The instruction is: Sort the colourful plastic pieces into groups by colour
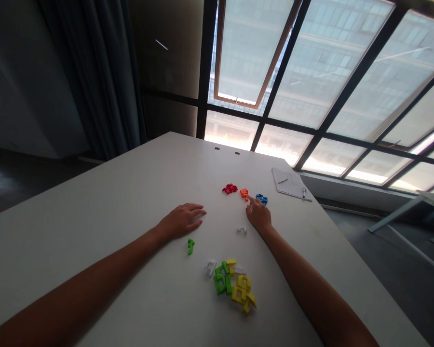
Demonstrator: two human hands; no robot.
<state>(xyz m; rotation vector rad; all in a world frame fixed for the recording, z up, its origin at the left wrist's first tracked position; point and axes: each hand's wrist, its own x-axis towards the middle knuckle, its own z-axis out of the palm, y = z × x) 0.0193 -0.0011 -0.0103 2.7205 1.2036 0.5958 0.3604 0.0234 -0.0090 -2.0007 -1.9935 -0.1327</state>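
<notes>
My left hand (183, 220) lies flat on the white table (130, 193), fingers spread and holding nothing. Nearest to it is a single green plastic piece (190, 246). My right hand (259, 215) reaches farther out, its index finger stretched toward a small group of orange plastic pieces (244, 193); whether the fingertip touches them is hard to make out. Just beyond that hand are blue pieces (262, 199), partly hidden by it. A red group (230, 188) sits left of the orange one. Between my forearms lies a white piece (242, 230).
Closer to me is a mixed heap of green pieces (220, 283), yellow pieces (239, 293) and white pieces (210, 268). A sheet of paper (291, 183) with pens lies near the table's right edge. Windows (300, 86) stand behind the table, and a dark curtain (97, 77) hangs at left.
</notes>
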